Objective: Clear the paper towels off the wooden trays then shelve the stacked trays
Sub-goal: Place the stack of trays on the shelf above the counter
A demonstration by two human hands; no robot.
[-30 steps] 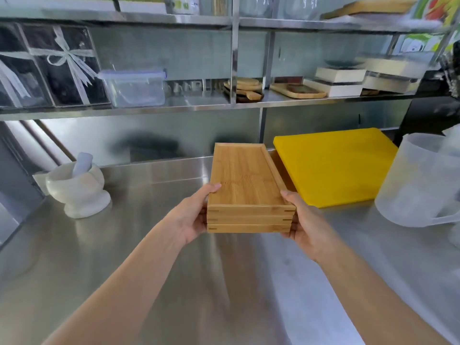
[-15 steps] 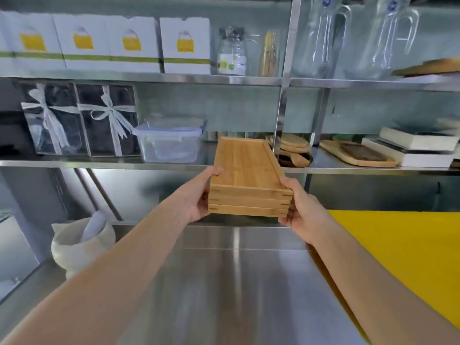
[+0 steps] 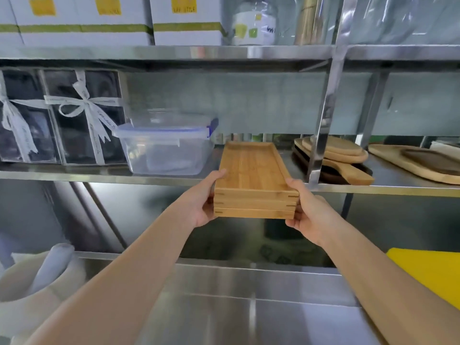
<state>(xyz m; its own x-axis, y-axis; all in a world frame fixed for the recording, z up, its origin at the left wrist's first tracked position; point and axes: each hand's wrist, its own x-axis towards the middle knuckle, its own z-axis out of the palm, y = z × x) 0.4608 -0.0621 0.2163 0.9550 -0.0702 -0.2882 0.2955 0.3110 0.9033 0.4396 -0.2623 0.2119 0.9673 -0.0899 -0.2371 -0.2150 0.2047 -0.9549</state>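
A stack of three wooden trays (image 3: pixel 251 170) is held level in front of me, its far end reaching over the lower steel shelf (image 3: pixel 99 174) and its near end hanging out past the shelf's front edge. My left hand (image 3: pixel 201 200) grips the stack's near left corner. My right hand (image 3: pixel 307 211) grips the near right corner. The top tray is bare; no paper towels are in view.
On the shelf, a clear lidded plastic container (image 3: pixel 164 148) stands just left of the trays and a steel upright (image 3: pixel 321 135) with wooden boards (image 3: pixel 341 155) just right. Ribboned dark boxes (image 3: pixel 62 115) sit far left. Below: steel counter (image 3: pixel 249 307), white mortar (image 3: pixel 27 287), yellow cutting board (image 3: pixel 433 270).
Both hands lifted the tray stack from the counter up to shelf height and pushed its far end over the lower shelf, between the plastic container and the upright.
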